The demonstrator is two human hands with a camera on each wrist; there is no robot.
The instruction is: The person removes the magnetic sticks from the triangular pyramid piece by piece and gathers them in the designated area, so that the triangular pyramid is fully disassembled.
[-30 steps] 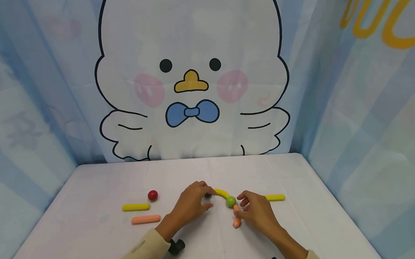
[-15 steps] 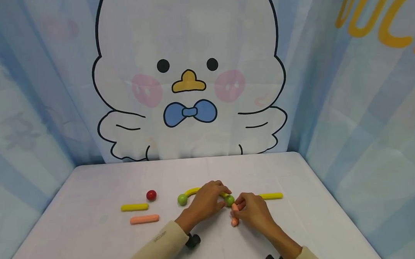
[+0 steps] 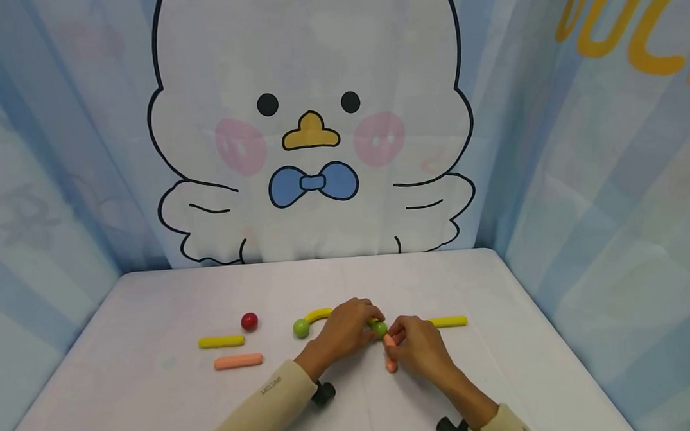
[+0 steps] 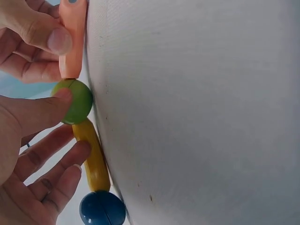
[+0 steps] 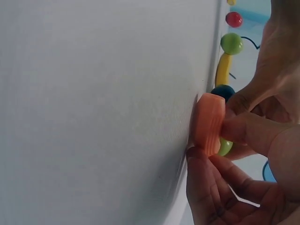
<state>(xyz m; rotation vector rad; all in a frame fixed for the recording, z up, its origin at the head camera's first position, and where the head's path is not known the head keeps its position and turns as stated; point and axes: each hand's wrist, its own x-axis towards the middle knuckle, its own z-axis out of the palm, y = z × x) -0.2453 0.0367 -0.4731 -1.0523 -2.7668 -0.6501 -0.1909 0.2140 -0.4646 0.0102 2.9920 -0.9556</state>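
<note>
My left hand [image 3: 344,330] pinches a green ball [image 4: 80,104], the thumb lying on its near side. My right hand [image 3: 425,348] holds an orange stick [image 4: 71,44] between thumb and fingers. One end of that stick touches the green ball. A curved yellow stick [image 4: 95,161] runs from the ball's other side to a dark blue ball [image 4: 102,208]. In the right wrist view, another yellow curved stick [image 5: 223,70] joins the blue ball to a second green ball [image 5: 232,43]. From the head view, my left hand hides the middle of this chain.
On the white table [image 3: 174,403], a red ball [image 3: 249,321], a straight yellow stick [image 3: 221,342] and an orange stick [image 3: 238,361] lie to the left. Another yellow stick [image 3: 449,321] lies just beyond my right hand. A printed curtain [image 3: 317,229] hangs behind the table.
My left hand has moved right, from the dark blue ball to the green ball near my right hand. The far-left green ball has come into sight. My right hand keeps holding the orange stick.
</note>
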